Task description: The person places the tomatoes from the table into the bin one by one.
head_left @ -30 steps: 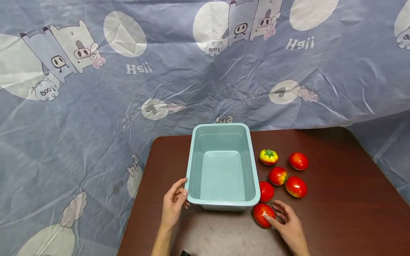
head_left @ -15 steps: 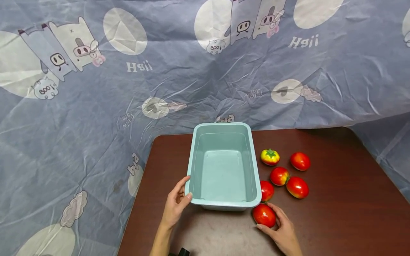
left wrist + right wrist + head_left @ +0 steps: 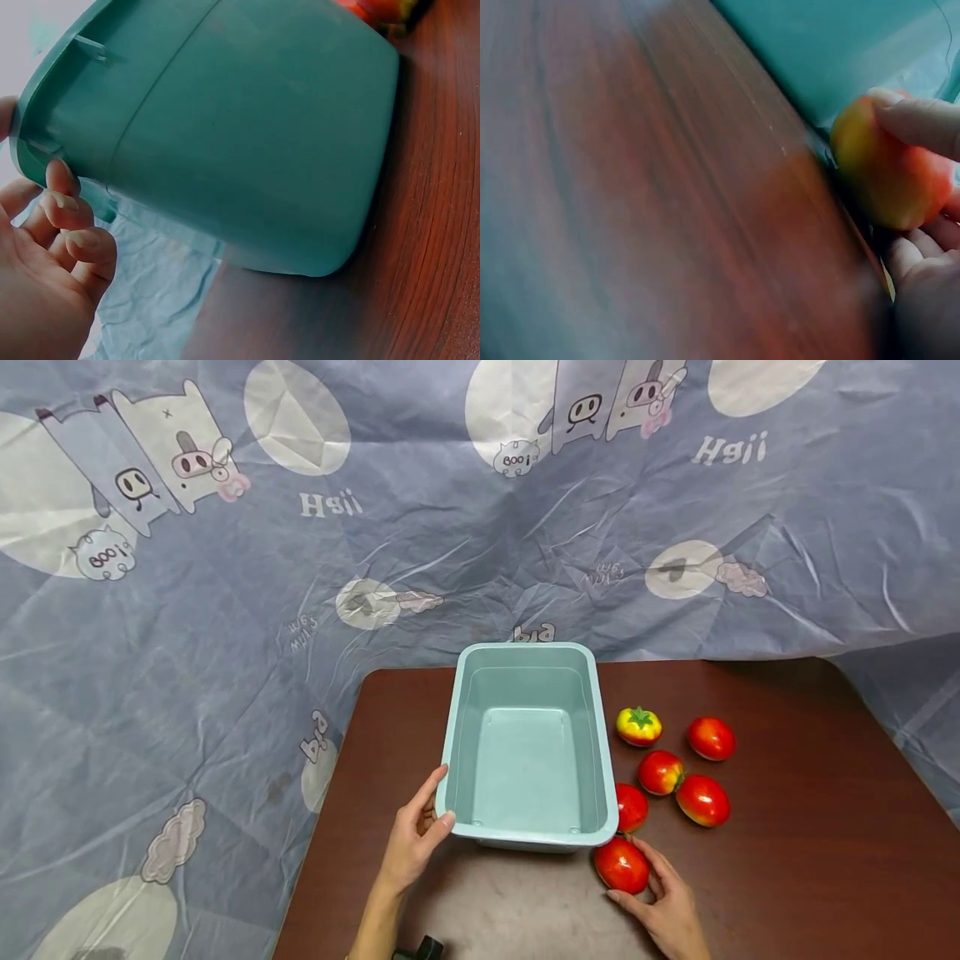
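Note:
A pale green plastic bin (image 3: 536, 838) with nothing inside stands on the table in the head view. My left hand (image 3: 411, 842) holds its near left corner, thumb at the rim and fingers along the outer side. The left wrist view shows those fingers (image 3: 69, 214) curled below the bin's rim. By the bin's near right corner, my right hand (image 3: 666, 903) grips a red tomato (image 3: 621, 865) between thumb and fingers. In the right wrist view, the thumb (image 3: 922, 124) lies on this tomato, whose underside looks yellowish. Part of the fingers is hidden behind it.
Right of the bin lie several more tomatoes: a red one (image 3: 632, 808) partly behind the rim, a yellow one with green leaves (image 3: 639, 728), and others (image 3: 702, 800) farther right. A patterned cloth (image 3: 420, 527) hangs behind the brown table (image 3: 810, 827). A black object (image 3: 429, 948) sits at the near edge.
My right hand has closed from beside the tomato to a grip around it. The left thumb has come onto the bin's rim. The head view has shifted slightly.

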Available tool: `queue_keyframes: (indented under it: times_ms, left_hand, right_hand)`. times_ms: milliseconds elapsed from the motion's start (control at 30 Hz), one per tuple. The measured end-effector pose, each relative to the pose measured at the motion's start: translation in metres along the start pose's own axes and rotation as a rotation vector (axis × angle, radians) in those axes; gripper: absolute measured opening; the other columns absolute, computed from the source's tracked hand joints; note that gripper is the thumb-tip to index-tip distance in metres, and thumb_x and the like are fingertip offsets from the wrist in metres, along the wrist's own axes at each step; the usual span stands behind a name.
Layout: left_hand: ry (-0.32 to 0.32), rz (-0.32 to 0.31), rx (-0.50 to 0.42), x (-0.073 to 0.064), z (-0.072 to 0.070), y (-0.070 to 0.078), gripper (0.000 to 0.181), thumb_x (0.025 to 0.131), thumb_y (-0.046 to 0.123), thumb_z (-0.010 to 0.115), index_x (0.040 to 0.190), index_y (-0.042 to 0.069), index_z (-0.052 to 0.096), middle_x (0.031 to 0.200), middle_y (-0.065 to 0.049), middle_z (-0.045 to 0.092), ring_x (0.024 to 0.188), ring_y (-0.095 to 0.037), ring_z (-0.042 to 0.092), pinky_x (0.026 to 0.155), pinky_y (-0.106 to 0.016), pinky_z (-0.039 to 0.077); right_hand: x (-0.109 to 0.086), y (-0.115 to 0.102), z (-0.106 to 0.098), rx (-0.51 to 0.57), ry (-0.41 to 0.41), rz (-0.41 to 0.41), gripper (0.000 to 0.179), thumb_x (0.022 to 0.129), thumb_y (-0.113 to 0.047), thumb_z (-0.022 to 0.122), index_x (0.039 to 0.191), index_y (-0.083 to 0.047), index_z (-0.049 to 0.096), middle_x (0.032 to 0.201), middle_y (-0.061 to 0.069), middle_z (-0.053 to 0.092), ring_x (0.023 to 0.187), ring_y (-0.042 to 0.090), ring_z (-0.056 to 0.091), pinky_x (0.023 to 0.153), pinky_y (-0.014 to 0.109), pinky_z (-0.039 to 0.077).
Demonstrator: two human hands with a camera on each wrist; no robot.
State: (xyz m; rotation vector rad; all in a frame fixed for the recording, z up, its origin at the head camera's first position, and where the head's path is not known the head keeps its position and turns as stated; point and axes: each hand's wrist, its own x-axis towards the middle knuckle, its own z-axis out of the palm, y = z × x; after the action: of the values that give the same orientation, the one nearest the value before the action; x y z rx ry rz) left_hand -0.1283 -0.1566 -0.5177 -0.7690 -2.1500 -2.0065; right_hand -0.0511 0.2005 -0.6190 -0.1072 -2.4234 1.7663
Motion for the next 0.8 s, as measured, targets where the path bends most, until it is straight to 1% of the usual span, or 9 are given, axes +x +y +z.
queue_keyframes:
  times_ms: [133, 200, 267, 367, 500, 567, 667, 733, 800]
  left_hand:
    - [0.003, 0.014, -0.023, -0.001, -0.003, -0.005, 0.061, 0.086, -0.006, 0.052, 0.142, 0.002, 0.03, 0.095, -0.029, 0.057, 0.072, -0.007, 0.053, 0.055, -0.023, 0.046]
    - [0.003, 0.022, -0.035, -0.001, -0.003, -0.008, 0.06, 0.086, -0.006, 0.052, 0.142, 0.002, 0.03, 0.1, -0.035, 0.054, 0.074, -0.008, 0.054, 0.056, -0.023, 0.046]
    - [0.001, 0.023, -0.041, -0.001, -0.002, -0.007, 0.061, 0.086, -0.006, 0.052, 0.142, 0.001, 0.03, 0.094, -0.03, 0.054, 0.07, -0.006, 0.051, 0.053, -0.022, 0.045]
    - [-0.004, 0.028, -0.046, -0.001, -0.001, -0.008, 0.061, 0.086, -0.007, 0.052, 0.142, 0.0, 0.03, 0.094, -0.025, 0.055, 0.069, -0.004, 0.049, 0.05, -0.023, 0.042]
    - [0.001, 0.037, -0.048, -0.001, 0.001, -0.008, 0.06, 0.086, -0.006, 0.052, 0.142, 0.0, 0.031, 0.1, -0.028, 0.056, 0.072, -0.006, 0.051, 0.05, -0.024, 0.042]
    - [0.005, 0.035, -0.033, -0.001, 0.002, -0.008, 0.06, 0.086, -0.006, 0.053, 0.142, 0.0, 0.031, 0.09, -0.023, 0.055, 0.065, -0.004, 0.046, 0.048, -0.022, 0.039]
    - [0.008, 0.032, -0.016, -0.002, 0.002, -0.007, 0.061, 0.086, -0.005, 0.053, 0.142, 0.001, 0.031, 0.078, -0.006, 0.048, 0.058, -0.002, 0.038, 0.045, -0.022, 0.035]
    - [0.014, 0.032, -0.008, -0.002, 0.002, -0.008, 0.061, 0.085, -0.005, 0.053, 0.142, 0.001, 0.032, 0.079, 0.001, 0.044, 0.055, -0.002, 0.033, 0.043, -0.022, 0.033]
    - [0.02, 0.031, -0.012, -0.003, 0.001, -0.007, 0.061, 0.085, -0.006, 0.053, 0.142, 0.002, 0.031, 0.083, -0.001, 0.047, 0.055, -0.002, 0.032, 0.043, -0.022, 0.032]
  right_hand:
    - [0.001, -0.007, -0.005, 0.201, 0.0, 0.08, 0.089, 0.062, 0.005, 0.08, 0.139, -0.004, 0.037, 0.135, 0.006, 0.048, 0.107, -0.006, 0.054, 0.083, 0.011, 0.045]
    - [0.002, -0.014, -0.011, 0.301, 0.008, 0.06, 0.087, 0.063, 0.012, 0.076, 0.138, 0.002, 0.034, 0.135, 0.002, 0.049, 0.108, -0.002, 0.056, 0.083, 0.014, 0.047]
    - [0.004, -0.021, -0.018, 0.373, 0.017, 0.017, 0.085, 0.063, 0.017, 0.073, 0.137, 0.007, 0.033, 0.134, 0.003, 0.05, 0.11, 0.001, 0.056, 0.085, 0.015, 0.047]
    - [0.007, -0.033, -0.029, 0.41, 0.044, -0.036, 0.082, 0.064, 0.021, 0.07, 0.136, 0.009, 0.034, 0.134, 0.005, 0.051, 0.112, 0.004, 0.055, 0.087, 0.016, 0.045]
    - [0.013, -0.052, -0.043, 0.445, 0.068, -0.089, 0.079, 0.064, 0.026, 0.066, 0.135, 0.012, 0.035, 0.134, 0.009, 0.051, 0.112, 0.008, 0.056, 0.088, 0.017, 0.045]
    - [0.017, -0.063, -0.048, 0.466, 0.068, -0.108, 0.077, 0.064, 0.028, 0.063, 0.134, 0.013, 0.034, 0.134, 0.01, 0.05, 0.112, 0.009, 0.056, 0.087, 0.018, 0.046]
    - [0.021, -0.082, -0.052, 0.484, 0.064, -0.118, 0.076, 0.066, 0.029, 0.062, 0.135, 0.013, 0.033, 0.135, 0.01, 0.049, 0.109, 0.01, 0.058, 0.085, 0.019, 0.047]
    - [0.025, -0.095, -0.053, 0.471, 0.067, -0.115, 0.076, 0.066, 0.027, 0.063, 0.135, 0.012, 0.034, 0.136, 0.011, 0.046, 0.107, 0.01, 0.059, 0.083, 0.02, 0.048]
    - [0.029, -0.107, -0.053, 0.45, 0.068, -0.112, 0.077, 0.065, 0.027, 0.064, 0.135, 0.011, 0.036, 0.136, 0.013, 0.044, 0.105, 0.011, 0.06, 0.082, 0.021, 0.049]
